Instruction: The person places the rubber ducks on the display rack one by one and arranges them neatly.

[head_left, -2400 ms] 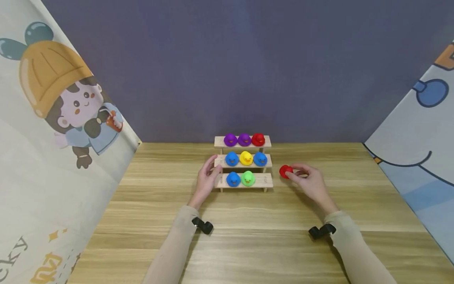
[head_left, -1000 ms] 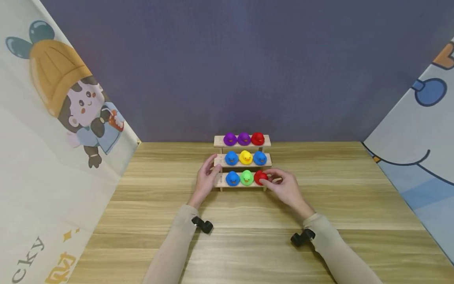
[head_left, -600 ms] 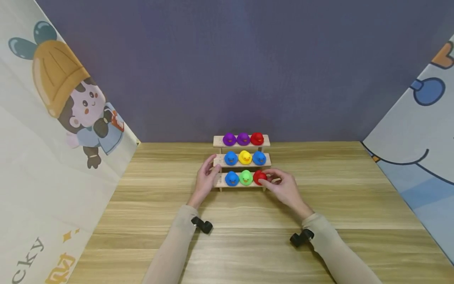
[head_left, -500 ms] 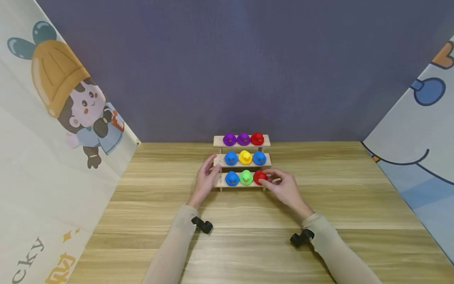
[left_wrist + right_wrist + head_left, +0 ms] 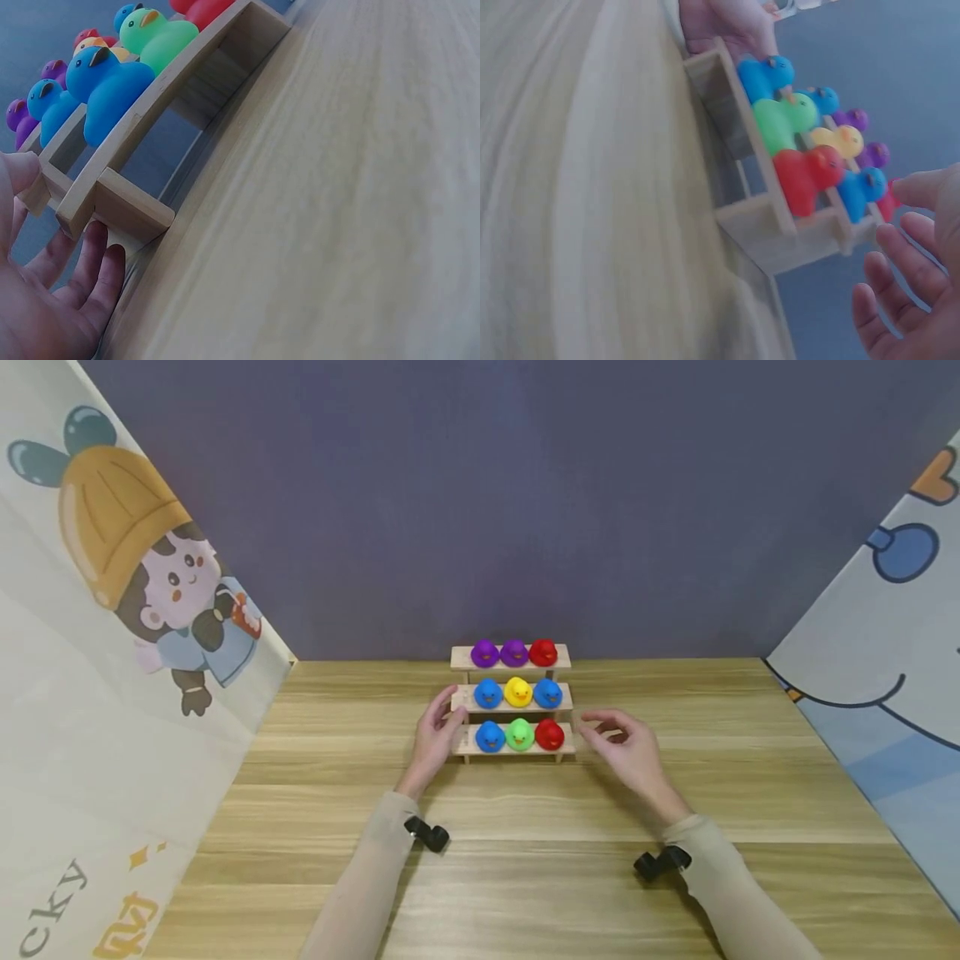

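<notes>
A three-step wooden rack point(image 5: 562, 741) bears three toy ducks on each step. On the lowest step sit a blue duck point(image 5: 491, 737), a green duck point(image 5: 521, 735) and a red duck point(image 5: 550, 735). My left hand point(image 5: 435, 739) rests against the rack's left end; in the left wrist view its extended fingers point(image 5: 88, 262) lie by the end leg and its thumb is at the steps behind. Just right of the rack, my right hand point(image 5: 626, 747) has loosely bent fingers and holds nothing. In the right wrist view its fingertips stand apart from the red duck.
On the middle step, a yellow duck point(image 5: 518, 692) sits between two blue ones; the top step has two purple ducks and a red duck point(image 5: 543, 653). A dark blue-grey panel point(image 5: 525, 510) rises behind the wooden table point(image 5: 525, 877), with printed cloths at both sides.
My right hand carried the red duck from the table's right onto the lowest step's right spot, let it go and drew back rightward. My left hand stayed at the rack.
</notes>
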